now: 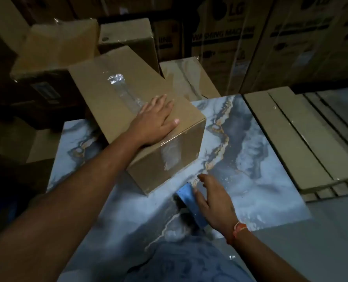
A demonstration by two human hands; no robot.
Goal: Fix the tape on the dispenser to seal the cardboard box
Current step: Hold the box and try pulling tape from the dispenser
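Right hand (213,202) beside blue dispenser (191,204), left hand (156,121) flat on cardboard box (116,102)

Taped brown cardboard box (116,94) on marbled table, blue dispenser (189,204) beside it

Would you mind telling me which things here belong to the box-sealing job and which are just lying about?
Part of the job:
- cardboard box, clear tape along its top seam, left hand flat on it
- blue tape dispenser on the marbled table, right hand at it

Lying about:
- flattened cartons
- stacked boxes behind
- washing machine cartons
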